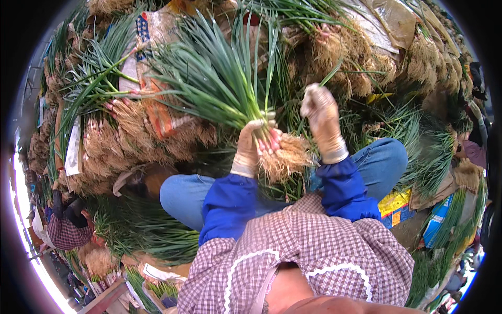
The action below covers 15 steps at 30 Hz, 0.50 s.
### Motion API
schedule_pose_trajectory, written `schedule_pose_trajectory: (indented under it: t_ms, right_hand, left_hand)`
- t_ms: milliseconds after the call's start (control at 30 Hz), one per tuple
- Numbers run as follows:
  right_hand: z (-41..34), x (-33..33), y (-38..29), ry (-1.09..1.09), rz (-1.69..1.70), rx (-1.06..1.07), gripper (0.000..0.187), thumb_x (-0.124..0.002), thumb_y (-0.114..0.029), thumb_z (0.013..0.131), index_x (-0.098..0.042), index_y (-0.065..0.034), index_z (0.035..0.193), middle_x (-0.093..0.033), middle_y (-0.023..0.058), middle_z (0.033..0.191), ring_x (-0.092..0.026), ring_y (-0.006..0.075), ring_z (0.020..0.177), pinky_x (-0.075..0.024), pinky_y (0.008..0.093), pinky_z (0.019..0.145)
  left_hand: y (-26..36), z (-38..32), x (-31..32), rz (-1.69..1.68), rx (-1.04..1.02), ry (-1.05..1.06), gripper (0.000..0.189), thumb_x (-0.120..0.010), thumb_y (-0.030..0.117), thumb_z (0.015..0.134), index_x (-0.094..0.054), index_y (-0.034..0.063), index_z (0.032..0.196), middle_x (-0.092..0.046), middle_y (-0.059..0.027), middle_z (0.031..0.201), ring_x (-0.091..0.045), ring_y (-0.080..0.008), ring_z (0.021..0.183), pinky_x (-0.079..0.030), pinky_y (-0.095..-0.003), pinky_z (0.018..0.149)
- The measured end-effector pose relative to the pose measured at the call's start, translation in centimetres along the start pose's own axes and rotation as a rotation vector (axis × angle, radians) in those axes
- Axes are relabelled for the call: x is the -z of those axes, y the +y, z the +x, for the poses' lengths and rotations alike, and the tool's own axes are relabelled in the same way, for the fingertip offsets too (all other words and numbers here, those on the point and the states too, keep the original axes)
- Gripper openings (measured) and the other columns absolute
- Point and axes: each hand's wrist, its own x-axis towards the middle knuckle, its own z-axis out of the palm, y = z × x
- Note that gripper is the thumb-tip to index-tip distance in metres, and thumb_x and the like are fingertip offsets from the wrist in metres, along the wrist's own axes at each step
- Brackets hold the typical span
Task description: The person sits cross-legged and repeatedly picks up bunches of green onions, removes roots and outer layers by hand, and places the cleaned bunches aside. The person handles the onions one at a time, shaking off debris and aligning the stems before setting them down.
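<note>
My left hand, in a pale, stained glove, is closed around a bunch of green onions just above their pink bulbs. The green leaves fan out up and to the left, and the tan roots hang toward my lap. To the right of the bunch my right hand, gloved too and slightly blurred, is raised with its fingers curled. A green leaf piece sticks out at its fingertips; whether the fingers pinch it or it lies behind them I cannot tell.
Rooted onion heaps lie at the left, beside a printed woven sack. More root bundles are at the upper right under plastic sheets. Loose green leaves spread at the lower left. Another person is at the far left edge.
</note>
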Motion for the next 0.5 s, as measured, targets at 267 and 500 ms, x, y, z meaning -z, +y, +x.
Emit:
schedule_pose_trajectory:
  t_ms: [267,500]
  right_hand:
    - [0.5,-0.9,3.0,-0.225,-0.425,-0.271,0.055,-0.062,-0.028,0.096,-0.045,0.0008,0.139,-0.062,0.0065,0.118,-0.053,0.0057,0.069,-0.0445,0.0204,0.064]
    - [1.9,-0.2,4.0,-0.452,-0.633,-0.205,0.021,-0.063,-0.019,0.094,-0.066,0.0004,0.099,-0.065,0.0001,0.084,-0.058,0.0073,0.079,-0.0488,0.0241,0.075]
  left_hand:
    - [0.4,-0.7,-0.9,-0.303,-0.052,-0.167,0.052,-0.058,0.030,0.090,-0.050,-0.0002,0.131,-0.063,-0.0212,0.121,-0.069,-0.0360,0.095,-0.060,-0.0487,0.078]
    - [1.4,-2.0,0.1,0.007,0.127,-0.083,0.054,-0.061,0.033,0.088,-0.055,-0.0081,0.123,-0.068,-0.0234,0.100,-0.070,-0.0387,0.079,-0.062,-0.0494,0.073]
